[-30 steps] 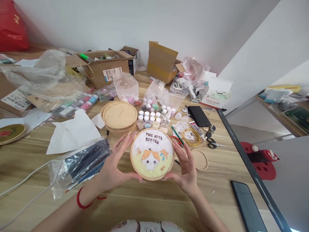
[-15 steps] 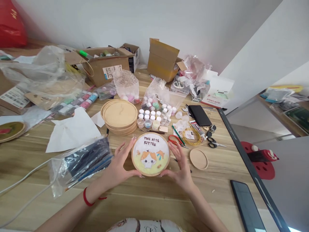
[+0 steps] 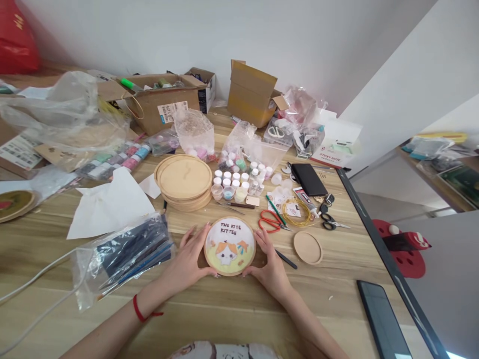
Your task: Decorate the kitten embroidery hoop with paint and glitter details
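A round wooden embroidery hoop (image 3: 229, 246) sits low over the tabletop, showing a stitched kitten on pale yellow cloth and the words "THE KITE KITTEN". My left hand (image 3: 189, 255) grips its left rim, and my right hand (image 3: 270, 263) grips its right rim. I cannot tell whether the hoop touches the wood. Near my left hand lies a clear plastic bag of paintbrushes (image 3: 123, 259). Red-handled scissors (image 3: 270, 222) and a black-handled tool (image 3: 286, 259) lie near my right hand.
A stack of round wooden discs (image 3: 184, 178) and several small paint bottles (image 3: 230, 182) stand beyond the hoop. A single wooden disc (image 3: 307, 248) lies to the right. A dark tablet (image 3: 381, 319) sits near the table's right edge (image 3: 374, 234).
The hoop has moved down toward the tabletop and now lies flatter, with both hands lowering alongside it. My grip on its sides has stayed.
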`<action>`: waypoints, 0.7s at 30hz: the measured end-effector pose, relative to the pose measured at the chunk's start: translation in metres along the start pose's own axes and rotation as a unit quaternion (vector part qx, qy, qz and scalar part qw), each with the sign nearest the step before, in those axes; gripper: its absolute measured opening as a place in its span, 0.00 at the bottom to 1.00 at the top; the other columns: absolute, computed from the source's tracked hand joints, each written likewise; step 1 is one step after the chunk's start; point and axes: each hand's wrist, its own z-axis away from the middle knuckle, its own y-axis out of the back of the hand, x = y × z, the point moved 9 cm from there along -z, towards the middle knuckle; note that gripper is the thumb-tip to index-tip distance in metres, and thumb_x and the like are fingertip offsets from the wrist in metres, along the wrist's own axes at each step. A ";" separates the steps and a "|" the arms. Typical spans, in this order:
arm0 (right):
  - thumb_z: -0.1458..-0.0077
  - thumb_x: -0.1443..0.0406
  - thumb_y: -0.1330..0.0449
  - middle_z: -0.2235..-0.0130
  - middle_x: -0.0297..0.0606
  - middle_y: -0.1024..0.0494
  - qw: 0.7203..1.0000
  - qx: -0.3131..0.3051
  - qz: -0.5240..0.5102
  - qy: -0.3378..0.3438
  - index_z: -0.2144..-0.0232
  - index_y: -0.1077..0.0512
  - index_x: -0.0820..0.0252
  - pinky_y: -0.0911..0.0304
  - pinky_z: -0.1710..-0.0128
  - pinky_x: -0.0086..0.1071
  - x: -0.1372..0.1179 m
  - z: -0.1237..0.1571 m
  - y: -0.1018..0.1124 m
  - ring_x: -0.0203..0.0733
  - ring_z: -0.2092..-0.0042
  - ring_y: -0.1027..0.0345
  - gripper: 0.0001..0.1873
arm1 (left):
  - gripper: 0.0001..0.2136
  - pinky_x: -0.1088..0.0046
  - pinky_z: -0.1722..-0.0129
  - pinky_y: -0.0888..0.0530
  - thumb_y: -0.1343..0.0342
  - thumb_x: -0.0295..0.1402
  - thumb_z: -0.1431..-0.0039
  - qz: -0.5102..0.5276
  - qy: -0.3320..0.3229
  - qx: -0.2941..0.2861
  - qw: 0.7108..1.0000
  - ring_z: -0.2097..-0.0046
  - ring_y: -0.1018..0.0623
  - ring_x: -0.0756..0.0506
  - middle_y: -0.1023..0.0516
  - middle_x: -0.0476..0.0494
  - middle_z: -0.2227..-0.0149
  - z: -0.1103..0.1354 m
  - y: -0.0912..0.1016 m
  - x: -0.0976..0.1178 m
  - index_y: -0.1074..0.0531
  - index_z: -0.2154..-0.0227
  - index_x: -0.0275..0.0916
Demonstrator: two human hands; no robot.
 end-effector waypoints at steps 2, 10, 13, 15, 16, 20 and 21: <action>0.64 0.66 0.24 0.34 0.53 0.41 1.000 -0.003 0.008 0.007 0.31 0.63 0.49 0.45 0.37 0.51 -0.001 0.000 -0.001 0.55 0.34 0.45 0.68 | 0.59 0.46 0.34 0.49 0.31 0.47 0.57 -0.007 0.004 -0.001 1.000 0.31 0.46 0.32 0.46 0.31 0.32 0.000 0.001 0.000 0.69 0.32 0.43; 0.55 0.60 0.28 0.37 0.50 0.33 0.999 0.023 0.046 0.015 0.31 0.71 0.52 0.44 0.38 0.53 -0.013 -0.003 0.026 0.53 0.34 0.46 0.66 | 0.57 0.47 0.34 0.48 0.32 0.47 0.56 -0.010 -0.007 -0.005 1.000 0.32 0.43 0.33 0.45 0.34 0.32 -0.001 0.007 -0.002 0.67 0.31 0.44; 0.44 0.59 0.36 0.51 0.43 0.19 0.988 0.128 0.080 0.043 0.38 0.38 0.52 0.39 0.41 0.50 -0.013 0.000 0.071 0.52 0.41 0.33 0.33 | 0.54 0.49 0.34 0.46 0.34 0.49 0.53 -0.014 -0.007 -0.004 1.000 0.32 0.43 0.34 0.44 0.37 0.32 0.000 0.012 -0.005 0.63 0.31 0.45; 0.41 0.59 0.39 0.64 0.39 0.16 0.974 0.192 0.115 0.043 0.58 0.22 0.53 0.33 0.46 0.46 -0.009 0.007 0.100 0.51 0.51 0.24 0.11 | 0.48 0.49 0.34 0.44 0.37 0.49 0.49 -0.009 -0.010 0.013 1.000 0.33 0.40 0.35 0.39 0.39 0.34 0.000 0.021 -0.005 0.58 0.32 0.45; 0.41 0.58 0.40 0.68 0.38 0.17 0.971 0.199 0.130 0.027 0.63 0.20 0.54 0.30 0.51 0.43 -0.003 0.009 0.108 0.49 0.56 0.23 0.10 | 0.43 0.50 0.35 0.43 0.39 0.49 0.46 -0.001 -0.014 0.032 0.999 0.34 0.38 0.36 0.34 0.40 0.36 0.001 0.028 -0.004 0.54 0.33 0.46; 0.40 0.57 0.41 0.67 0.40 0.18 0.979 0.113 0.166 -0.031 0.66 0.20 0.54 0.29 0.63 0.39 0.018 0.016 0.108 0.47 0.63 0.25 0.12 | 0.16 0.58 0.42 0.32 0.46 0.41 0.37 0.041 -0.024 0.154 0.987 0.47 0.24 0.42 0.18 0.46 0.56 0.004 0.066 -0.001 0.29 0.49 0.43; 0.41 0.57 0.41 0.66 0.41 0.18 0.980 0.087 0.177 -0.029 0.66 0.20 0.54 0.30 0.62 0.40 0.020 0.018 0.104 0.48 0.62 0.26 0.11 | 0.11 0.62 0.46 0.29 0.46 0.40 0.36 0.047 -0.021 0.176 0.983 0.51 0.22 0.43 0.18 0.46 0.60 0.004 0.073 -0.001 0.25 0.56 0.43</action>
